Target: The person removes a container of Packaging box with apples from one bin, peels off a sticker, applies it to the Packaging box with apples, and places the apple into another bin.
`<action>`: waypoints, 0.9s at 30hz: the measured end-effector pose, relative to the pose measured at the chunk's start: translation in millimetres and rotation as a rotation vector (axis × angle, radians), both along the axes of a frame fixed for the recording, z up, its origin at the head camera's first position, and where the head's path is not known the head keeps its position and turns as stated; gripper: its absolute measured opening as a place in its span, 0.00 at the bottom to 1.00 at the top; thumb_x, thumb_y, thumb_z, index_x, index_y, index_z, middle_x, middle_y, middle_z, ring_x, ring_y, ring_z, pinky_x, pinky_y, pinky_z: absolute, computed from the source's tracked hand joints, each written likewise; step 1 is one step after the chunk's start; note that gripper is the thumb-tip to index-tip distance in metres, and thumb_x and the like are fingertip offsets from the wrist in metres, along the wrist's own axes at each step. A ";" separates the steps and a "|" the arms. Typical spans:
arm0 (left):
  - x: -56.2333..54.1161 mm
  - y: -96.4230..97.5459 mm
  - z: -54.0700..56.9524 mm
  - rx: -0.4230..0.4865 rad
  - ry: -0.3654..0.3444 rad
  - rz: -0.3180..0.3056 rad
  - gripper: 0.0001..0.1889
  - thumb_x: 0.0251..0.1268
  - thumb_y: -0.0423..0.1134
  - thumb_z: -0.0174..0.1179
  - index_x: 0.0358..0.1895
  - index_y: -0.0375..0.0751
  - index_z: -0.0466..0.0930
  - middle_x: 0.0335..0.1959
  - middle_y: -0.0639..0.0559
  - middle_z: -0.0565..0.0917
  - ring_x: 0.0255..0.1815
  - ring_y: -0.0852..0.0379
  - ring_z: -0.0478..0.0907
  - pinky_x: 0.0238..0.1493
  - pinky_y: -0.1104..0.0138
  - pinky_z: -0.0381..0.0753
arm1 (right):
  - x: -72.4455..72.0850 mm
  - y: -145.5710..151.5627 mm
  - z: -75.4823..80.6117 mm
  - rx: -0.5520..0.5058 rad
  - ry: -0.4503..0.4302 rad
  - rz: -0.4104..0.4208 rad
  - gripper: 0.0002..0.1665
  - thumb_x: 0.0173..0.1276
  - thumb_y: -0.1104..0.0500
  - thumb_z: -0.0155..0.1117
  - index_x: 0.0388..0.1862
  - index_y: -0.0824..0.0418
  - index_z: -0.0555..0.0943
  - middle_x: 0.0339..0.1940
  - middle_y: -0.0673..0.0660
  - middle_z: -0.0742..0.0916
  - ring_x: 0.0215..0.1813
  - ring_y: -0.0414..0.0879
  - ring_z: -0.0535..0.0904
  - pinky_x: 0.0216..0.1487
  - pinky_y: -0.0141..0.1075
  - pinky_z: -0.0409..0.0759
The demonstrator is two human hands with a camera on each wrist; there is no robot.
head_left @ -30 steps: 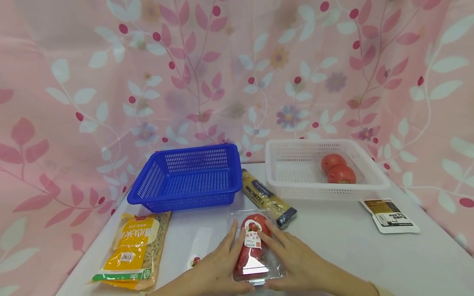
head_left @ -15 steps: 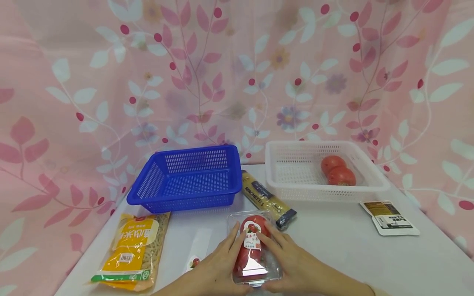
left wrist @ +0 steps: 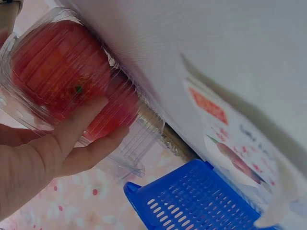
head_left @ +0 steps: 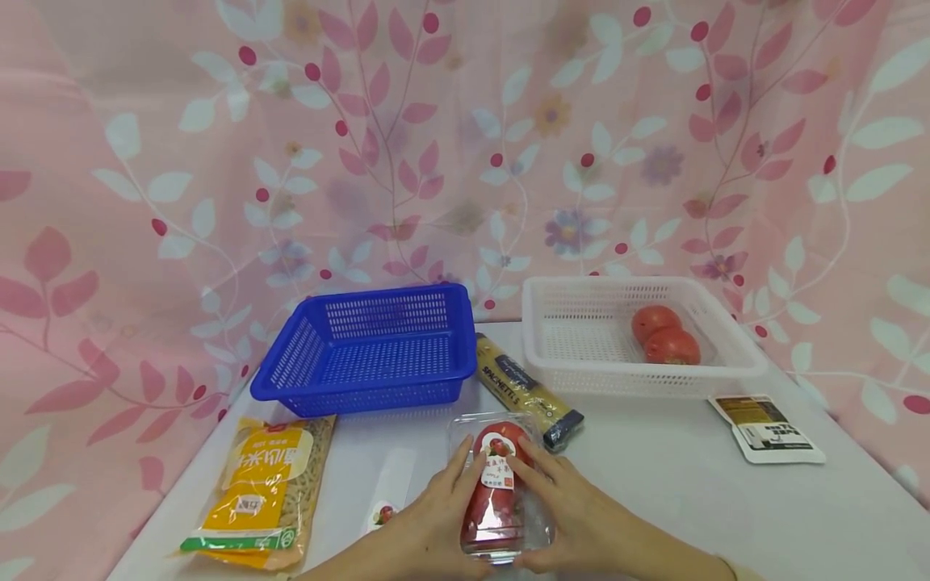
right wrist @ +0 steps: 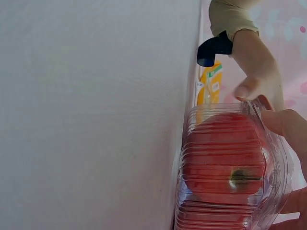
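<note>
A clear plastic clamshell box (head_left: 539,528) of red tomatoes (head_left: 483,516) lies at the near middle of the table. On its lid is a white label (head_left: 497,472) with a tomato picture. My left hand (head_left: 443,516) rests on the box's left side, index and middle fingers (left wrist: 76,120) laid over the lid toward the label. From the right side my right hand (head_left: 574,508) presses the lid with spread, fairly straight fingers. Both thumbs are at the box's near edge; the right thumb (right wrist: 278,120) touches the lid rim in the right wrist view.
A label strip (head_left: 388,488) lies left of the box, beside a yellow grain bag (head_left: 261,492). Behind stand a blue basket (head_left: 363,395) and a white basket (head_left: 574,375) containing packed tomatoes (head_left: 670,345). A spaghetti pack (head_left: 526,391) lies between them; a small pouch (head_left: 770,432) lies right.
Both hands stay on the tomato box in nearly the same pose, with only slight shifts of the fingers. The box and the other things have not visibly moved.
</note>
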State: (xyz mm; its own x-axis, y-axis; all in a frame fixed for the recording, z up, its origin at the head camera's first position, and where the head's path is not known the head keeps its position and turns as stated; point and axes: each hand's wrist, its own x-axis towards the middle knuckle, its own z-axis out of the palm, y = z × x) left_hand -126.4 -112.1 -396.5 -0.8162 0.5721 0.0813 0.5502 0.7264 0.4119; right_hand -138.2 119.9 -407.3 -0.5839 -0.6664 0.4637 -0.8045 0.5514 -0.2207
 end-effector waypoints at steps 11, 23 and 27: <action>0.2 0.6 0.1 -0.019 0.025 -0.004 0.63 0.31 0.56 0.73 0.72 0.42 0.42 0.73 0.42 0.40 0.59 0.42 0.65 0.51 0.55 0.74 | 0.2 -0.9 -0.3 -0.047 0.022 -0.008 0.56 0.42 0.31 0.69 0.65 0.60 0.66 0.67 0.62 0.66 0.58 0.52 0.68 0.47 0.45 0.78; 3.5 -0.5 4.5 -0.007 0.059 -0.010 0.61 0.32 0.55 0.73 0.72 0.43 0.44 0.73 0.42 0.41 0.64 0.41 0.60 0.52 0.54 0.73 | -0.9 -2.5 4.3 -0.045 -0.022 -0.006 0.56 0.42 0.32 0.70 0.66 0.58 0.65 0.67 0.61 0.66 0.57 0.51 0.69 0.48 0.46 0.77; 3.8 -2.1 8.6 -0.014 0.084 -0.003 0.61 0.32 0.57 0.73 0.72 0.44 0.45 0.73 0.43 0.42 0.65 0.42 0.59 0.51 0.54 0.74 | -3.0 -2.8 6.0 -0.055 0.006 0.001 0.56 0.42 0.32 0.70 0.66 0.58 0.65 0.67 0.61 0.66 0.58 0.53 0.68 0.48 0.47 0.77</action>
State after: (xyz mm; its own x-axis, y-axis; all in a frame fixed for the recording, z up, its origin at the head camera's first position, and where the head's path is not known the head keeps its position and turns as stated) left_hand -122.6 -114.2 -387.9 -0.8052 0.5759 0.1414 0.5844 0.7301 0.3542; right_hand -141.2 117.1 -401.3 -0.5798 -0.6407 0.5033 -0.8068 0.5374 -0.2454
